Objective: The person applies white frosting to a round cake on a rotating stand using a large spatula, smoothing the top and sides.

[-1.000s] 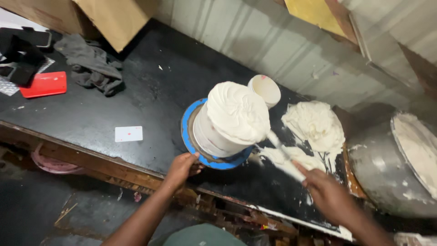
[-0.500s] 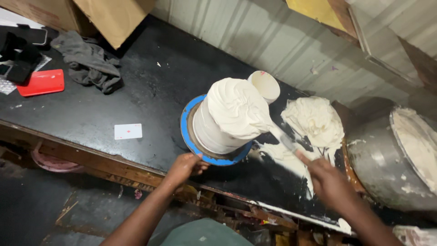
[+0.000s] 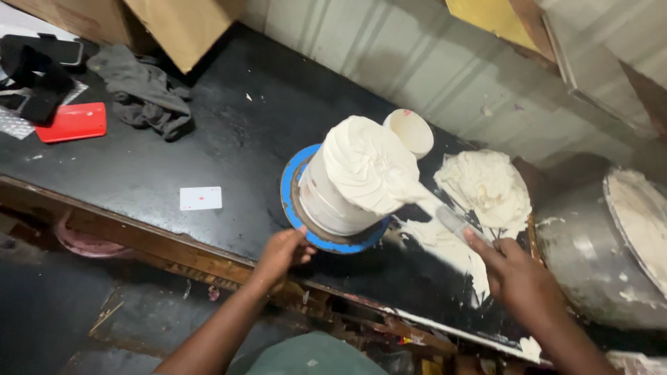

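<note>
A tall round cake (image 3: pixel 354 173) covered in white cream stands on a blue turntable (image 3: pixel 290 201) on a black worktop. My left hand (image 3: pixel 281 253) grips the near edge of the turntable. My right hand (image 3: pixel 517 274) holds a cream-smeared palette knife (image 3: pixel 438 208) whose blade lies against the cake's right side. A heap of white cream (image 3: pixel 486 184) sits on the worktop just beyond the knife, with smears of cream around it.
A small white cup (image 3: pixel 411 130) stands behind the cake. A large metal bowl of cream (image 3: pixel 611 250) is at the right. A white card (image 3: pixel 201 198), a red phone (image 3: pixel 71 122), grey cloth (image 3: pixel 142 94) and cardboard (image 3: pixel 184 28) lie at the left.
My right hand has lifted the knife from the worktop cream up to the cake's side. My left hand stays at the turntable's rim.
</note>
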